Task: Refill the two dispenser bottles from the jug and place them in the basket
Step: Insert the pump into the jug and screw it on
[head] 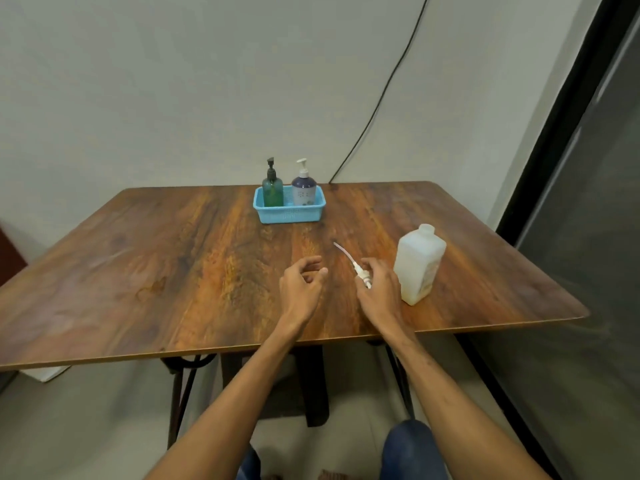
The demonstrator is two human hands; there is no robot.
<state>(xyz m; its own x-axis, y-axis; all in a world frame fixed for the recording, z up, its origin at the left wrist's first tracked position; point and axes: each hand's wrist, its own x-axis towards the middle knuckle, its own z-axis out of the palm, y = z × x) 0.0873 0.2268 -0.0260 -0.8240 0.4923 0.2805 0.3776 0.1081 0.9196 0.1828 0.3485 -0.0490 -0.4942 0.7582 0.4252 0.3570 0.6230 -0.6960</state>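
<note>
**Two bottles in the basket, jug open on the table**

Two bottles stand upright in the basket (290, 213), which is light blue, with perforated walls, and sits at the far middle of the table (145, 271). On the left side of the basket is the green bottle (272, 192), dark and see-through, with a black pump on top. Just beside it, on the right, is the white bottle (303, 191), with a dark purple shoulder, a small flower print and a white pump.

Nearer to the person, the left hand (300, 286) is over the wood with its fingers loosely curled and apart; it holds nothing. To the right of it, the right hand (379, 289) has its fingers closed on the pump (360, 271), a white pump head whose thin, pale tube points away toward the basket, low over the table.

Just beside the right hand stands the jug (419, 265), a square, milky white plastic container with a short neck. Its neck has no cap, and a faint label shows on the lower side. It is upright near the right edge of the table, well apart from the basket.

A black cable (381, 95) runs down the wall behind.
</note>
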